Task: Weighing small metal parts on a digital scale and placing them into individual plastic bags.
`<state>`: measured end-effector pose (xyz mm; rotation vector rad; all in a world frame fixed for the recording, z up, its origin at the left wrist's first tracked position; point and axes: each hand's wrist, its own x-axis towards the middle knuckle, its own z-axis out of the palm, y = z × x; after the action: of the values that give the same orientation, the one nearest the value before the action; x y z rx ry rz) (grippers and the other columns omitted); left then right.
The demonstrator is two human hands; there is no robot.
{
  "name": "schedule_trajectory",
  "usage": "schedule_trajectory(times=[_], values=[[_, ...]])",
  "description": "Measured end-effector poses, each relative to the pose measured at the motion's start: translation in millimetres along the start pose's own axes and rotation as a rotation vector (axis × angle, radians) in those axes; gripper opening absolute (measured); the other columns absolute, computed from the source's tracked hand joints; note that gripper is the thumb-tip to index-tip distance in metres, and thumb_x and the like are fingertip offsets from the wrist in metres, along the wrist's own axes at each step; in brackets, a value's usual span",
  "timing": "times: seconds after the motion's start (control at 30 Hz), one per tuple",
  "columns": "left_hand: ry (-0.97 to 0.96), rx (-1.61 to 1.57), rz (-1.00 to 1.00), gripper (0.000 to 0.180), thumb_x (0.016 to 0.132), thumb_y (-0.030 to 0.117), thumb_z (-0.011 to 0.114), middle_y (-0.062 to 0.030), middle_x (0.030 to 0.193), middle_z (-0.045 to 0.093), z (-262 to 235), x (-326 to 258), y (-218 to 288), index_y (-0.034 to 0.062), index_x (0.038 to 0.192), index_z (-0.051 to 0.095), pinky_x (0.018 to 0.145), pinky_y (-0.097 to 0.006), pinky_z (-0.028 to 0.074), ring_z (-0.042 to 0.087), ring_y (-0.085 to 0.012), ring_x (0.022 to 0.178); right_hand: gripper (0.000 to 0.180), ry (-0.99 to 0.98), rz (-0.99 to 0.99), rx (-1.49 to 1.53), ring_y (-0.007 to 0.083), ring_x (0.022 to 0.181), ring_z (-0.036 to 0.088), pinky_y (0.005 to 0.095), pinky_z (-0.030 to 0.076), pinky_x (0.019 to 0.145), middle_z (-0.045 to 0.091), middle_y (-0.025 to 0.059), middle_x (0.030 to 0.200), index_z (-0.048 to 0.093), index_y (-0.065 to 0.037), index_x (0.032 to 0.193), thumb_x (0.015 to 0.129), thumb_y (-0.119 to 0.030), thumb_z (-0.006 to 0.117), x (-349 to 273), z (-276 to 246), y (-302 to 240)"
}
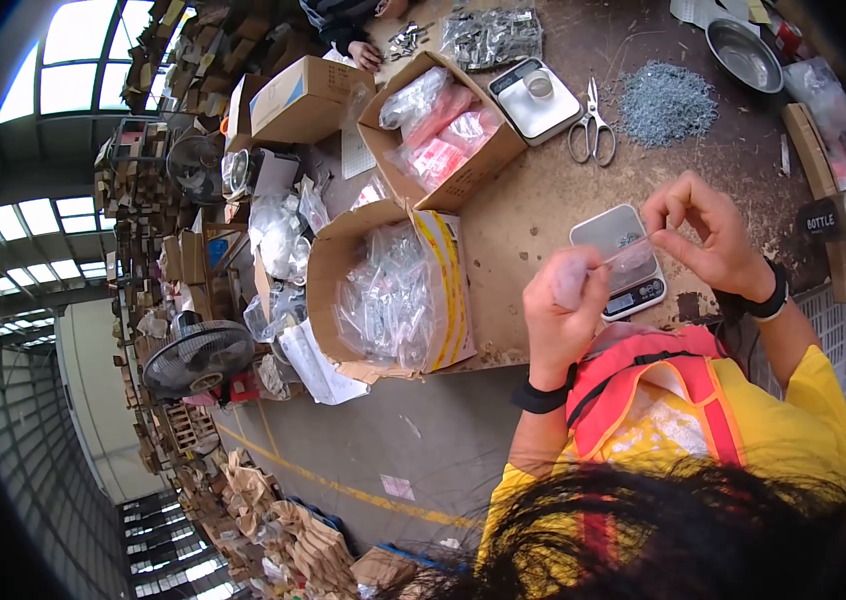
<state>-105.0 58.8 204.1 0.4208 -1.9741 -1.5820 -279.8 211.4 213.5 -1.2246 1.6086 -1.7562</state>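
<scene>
My left hand (565,312) and my right hand (705,238) are both closed, pinching a small clear plastic bag (629,258) stretched between them. Some crumpled translucent plastic also bulges from the top of my left hand. Below the bag lies a white digital scale (598,232) with a small heap of grey pieces (629,240) on its pan. My hands and the bag hide part of the scale. Beyond my right hand a large pile of small grey screw-like pieces (668,104) is spread on the worn brown table (508,255).
Left of my hands stand an open carton of filled clear bags (388,300) and another with red and clear bags (438,125). Scissors (593,125), a second scale (535,105) and a metal bowl (743,55) lie farther off. A co-worker's hand (365,55) rests across the table.
</scene>
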Motion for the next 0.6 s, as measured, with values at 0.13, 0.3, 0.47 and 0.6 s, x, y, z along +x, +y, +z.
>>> schedule_trajectory(times=[0.13, 0.3, 0.47, 0.6], values=[[0.041, -0.021, -0.011, 0.008, 0.091, -0.001, 0.073, -0.0070, 0.095, 0.069, -7, -1, 3, -0.0030, 0.097, 0.069, 0.078, -0.025, 0.049, 0.062, -0.0111, 0.085, 0.019, -0.044, 0.011, -0.043, 0.0127, 0.093, 0.059, 0.0278, 0.049, 0.086, 0.061, 0.0045, 0.097, 0.055, -0.002, 0.103, 0.091, 0.006, 0.067, 4, -12, -5], [0.139, -0.085, -0.181, 0.009, 0.091, 0.001, 0.075, -0.0033, 0.097, 0.065, -1, 7, 7, -0.0021, 0.096, 0.069, 0.075, -0.025, 0.047, 0.058, -0.0086, 0.085, 0.020, -0.030, 0.021, -0.025, 0.0116, 0.093, 0.059, 0.0275, 0.049, 0.085, 0.062, 0.0038, 0.098, 0.057, -0.002, 0.105, 0.090, 0.006, 0.068, 4, -6, -7], [0.076, -0.150, -0.073, 0.008, 0.090, 0.002, 0.076, -0.0028, 0.097, 0.062, 7, 7, -5, 0.0006, 0.096, 0.070, 0.073, -0.025, 0.047, 0.057, -0.0090, 0.085, 0.022, -0.010, -0.003, 0.022, 0.0139, 0.091, 0.062, 0.0290, 0.051, 0.083, 0.064, 0.0056, 0.097, 0.058, -0.002, 0.104, 0.088, 0.004, 0.070, 5, -3, -8], [-0.033, 0.008, 0.025, 0.011, 0.085, -0.003, 0.073, -0.0102, 0.099, 0.066, 7, 3, 3, 0.0006, 0.095, 0.068, 0.077, -0.030, 0.051, 0.064, -0.0181, 0.087, 0.030, -0.082, -0.092, -0.297, 0.0217, 0.084, 0.068, 0.0322, 0.054, 0.077, 0.065, 0.0100, 0.093, 0.059, -0.001, 0.106, 0.081, 0.004, 0.074, 9, 6, -10]])
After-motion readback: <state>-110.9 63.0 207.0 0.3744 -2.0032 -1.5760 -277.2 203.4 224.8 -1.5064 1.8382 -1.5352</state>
